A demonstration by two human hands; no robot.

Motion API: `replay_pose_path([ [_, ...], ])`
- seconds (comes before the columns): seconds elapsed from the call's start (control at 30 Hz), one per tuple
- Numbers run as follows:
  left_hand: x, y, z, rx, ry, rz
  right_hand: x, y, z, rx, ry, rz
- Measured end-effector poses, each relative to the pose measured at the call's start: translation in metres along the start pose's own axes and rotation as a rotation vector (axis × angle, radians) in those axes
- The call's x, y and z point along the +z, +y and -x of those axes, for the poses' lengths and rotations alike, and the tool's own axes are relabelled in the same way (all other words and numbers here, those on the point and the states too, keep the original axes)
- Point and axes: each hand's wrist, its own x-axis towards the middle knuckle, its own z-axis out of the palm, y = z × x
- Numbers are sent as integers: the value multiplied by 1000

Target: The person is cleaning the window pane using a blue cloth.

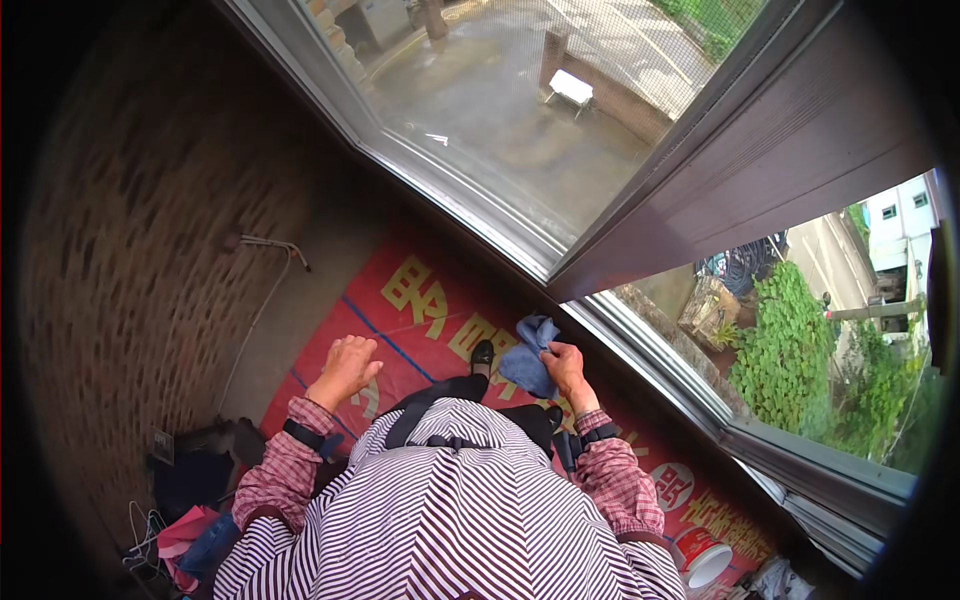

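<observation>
A crumpled blue cloth (529, 366) hangs from my right hand (564, 367), pinched at its upper right edge. It hangs above the red printed sheet (330, 330) on the floor, close to the wall under the window. My left hand (346, 371) is held out over the sheet at the left, with nothing in it and the thumb apart from the fingers. One of my black shoes (482, 356) shows left of the cloth. Ahead of me rises the window, its silver frame (465, 191) meeting a brown post (697, 157) at the corner.
A brick-patterned wall (150, 240) stands to my left, with a white cord (259, 322) running down it. Dark furniture, a pink item (184, 540) and blue fabric (206, 551) sit at lower left. A red and white tub (703, 556) and a crumpled plastic bag (780, 579) lie at lower right.
</observation>
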Motion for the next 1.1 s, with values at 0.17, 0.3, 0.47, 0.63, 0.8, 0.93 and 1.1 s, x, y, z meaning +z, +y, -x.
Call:
replay_pose_path([
  [0.17, 30, -19, 19, -4, -77, -49, -57, -21, 14, 81, 193, -336],
  [0.3, 48, -7, 31, -6, -66, -67, -73, -42, -18, -191, 366, -52],
  [0.47, 48, 26, 41, -70, -97, 13, -50, -9, -75, -176, 152, 340],
  [0.63, 67, 42, 79, -173, -123, 19, -48, -15, -83, -147, -6, 405],
  [0.8, 84, 58, 94, -160, -90, 25, -55, 10, -86, -208, -12, 467],
  [0.93, 80, 66, 91, -201, -105, 112, -80, 47, -59, -142, -18, 581],
  [1.1, 94, 65, 101, -218, -36, 136, -133, 72, 21, -119, -215, 529],
])
